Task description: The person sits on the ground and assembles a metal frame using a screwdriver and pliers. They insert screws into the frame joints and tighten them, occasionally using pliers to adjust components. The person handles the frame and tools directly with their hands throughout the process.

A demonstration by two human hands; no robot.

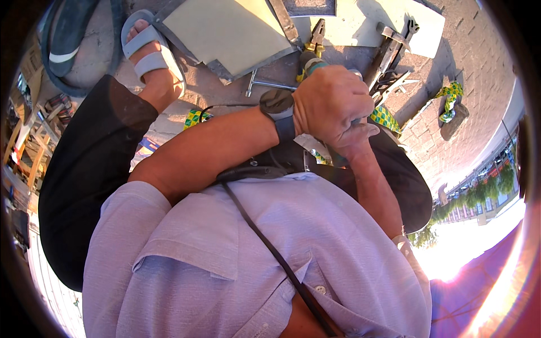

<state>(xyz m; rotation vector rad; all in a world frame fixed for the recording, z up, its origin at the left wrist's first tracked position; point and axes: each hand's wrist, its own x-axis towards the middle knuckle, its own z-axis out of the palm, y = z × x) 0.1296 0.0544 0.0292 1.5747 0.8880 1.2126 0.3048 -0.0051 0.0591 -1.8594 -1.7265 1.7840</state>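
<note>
My left hand [333, 104], with a dark watch on its wrist, is closed in front of my body. A teal and dark rounded tool part [311, 63] sticks out just beyond its knuckles; the rest of that tool is hidden, so its kind is unclear. Directly below and against it, my right hand [352, 142] is closed too, mostly covered by the left. What its fingers hold is out of sight. Pliers with yellow handles [317, 38] lie just past my hands. A metal T-shaped wrench [265, 84] rests on the paving to their left.
A dark-edged frame with a beige panel [228, 35] lies ahead, near my sandalled left foot [149, 48]. A hammer [393, 37] and a wrench [413, 27] sit to the right. Green-yellow patterned cloth [449, 101] touches a stone [455, 121] farther right.
</note>
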